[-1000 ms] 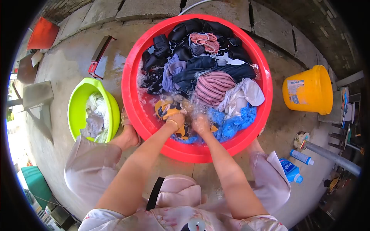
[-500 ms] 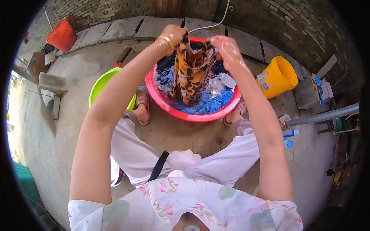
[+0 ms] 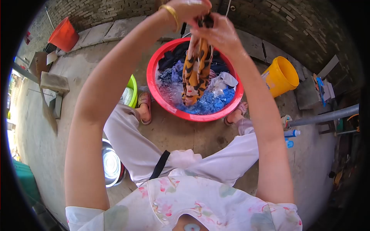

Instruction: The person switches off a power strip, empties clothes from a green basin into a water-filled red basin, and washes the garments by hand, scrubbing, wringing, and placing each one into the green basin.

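Orange, black-blotched cloth (image 3: 196,73) hangs in lengthwise folds over a red tub (image 3: 198,117) of laundry (image 3: 219,101), its top clutched by the left hand (image 3: 189,9) and right hand (image 3: 221,34). Grey concrete floor (image 3: 196,135) surrounds the tub; brick wall (image 3: 308,36) rises behind.

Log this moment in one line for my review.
left hand: holding patterned cloth | right hand: holding same cloth | cloth: hanging over red tub

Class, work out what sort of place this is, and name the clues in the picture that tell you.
Probably a yard or patio beside a building. The clues are the rough brick wall, the bare concrete floor and the red tub of wet clothes standing on it.
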`<action>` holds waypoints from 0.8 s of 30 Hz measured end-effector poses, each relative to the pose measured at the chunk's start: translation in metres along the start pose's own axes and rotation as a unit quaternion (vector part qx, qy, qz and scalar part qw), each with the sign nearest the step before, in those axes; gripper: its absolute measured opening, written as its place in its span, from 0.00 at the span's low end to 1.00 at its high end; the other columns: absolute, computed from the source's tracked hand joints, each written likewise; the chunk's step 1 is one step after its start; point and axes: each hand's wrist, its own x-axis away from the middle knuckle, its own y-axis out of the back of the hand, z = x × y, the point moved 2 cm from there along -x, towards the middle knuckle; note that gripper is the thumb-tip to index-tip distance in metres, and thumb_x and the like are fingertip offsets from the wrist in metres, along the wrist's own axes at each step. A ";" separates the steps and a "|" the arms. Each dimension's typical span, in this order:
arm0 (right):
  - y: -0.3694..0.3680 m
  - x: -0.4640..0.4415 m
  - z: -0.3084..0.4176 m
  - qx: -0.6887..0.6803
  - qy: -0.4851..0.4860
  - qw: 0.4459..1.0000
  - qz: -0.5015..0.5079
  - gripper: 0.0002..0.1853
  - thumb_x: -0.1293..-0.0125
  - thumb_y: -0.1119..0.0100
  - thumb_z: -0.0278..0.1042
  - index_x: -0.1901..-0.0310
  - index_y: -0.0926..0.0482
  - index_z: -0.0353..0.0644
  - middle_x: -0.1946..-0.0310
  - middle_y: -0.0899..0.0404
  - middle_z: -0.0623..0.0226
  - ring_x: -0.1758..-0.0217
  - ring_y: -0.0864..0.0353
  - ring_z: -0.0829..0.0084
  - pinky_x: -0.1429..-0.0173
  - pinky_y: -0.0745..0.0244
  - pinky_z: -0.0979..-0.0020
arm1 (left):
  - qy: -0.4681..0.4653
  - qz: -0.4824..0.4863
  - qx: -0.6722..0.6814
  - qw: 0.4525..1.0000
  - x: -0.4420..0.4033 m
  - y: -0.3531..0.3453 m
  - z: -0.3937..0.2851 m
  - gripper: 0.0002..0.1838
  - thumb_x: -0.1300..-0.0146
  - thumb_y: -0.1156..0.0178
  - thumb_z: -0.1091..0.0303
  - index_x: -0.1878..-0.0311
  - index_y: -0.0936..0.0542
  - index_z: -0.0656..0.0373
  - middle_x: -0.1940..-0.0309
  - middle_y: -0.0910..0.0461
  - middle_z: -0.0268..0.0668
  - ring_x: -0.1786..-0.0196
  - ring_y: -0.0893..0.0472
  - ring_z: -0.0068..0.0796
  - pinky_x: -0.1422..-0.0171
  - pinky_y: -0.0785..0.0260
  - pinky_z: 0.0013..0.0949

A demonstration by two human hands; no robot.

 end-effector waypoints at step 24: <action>-0.401 0.309 -0.372 0.025 -0.337 0.862 0.379 0.16 0.42 0.54 0.34 0.55 0.27 0.36 0.61 0.23 0.46 0.56 0.23 0.50 0.50 0.30 0.55 | 0.234 0.179 -0.418 0.859 0.087 0.035 0.223 0.24 0.51 0.39 0.70 0.49 0.29 0.60 0.51 0.31 0.46 0.45 0.31 0.44 0.40 0.45 0.50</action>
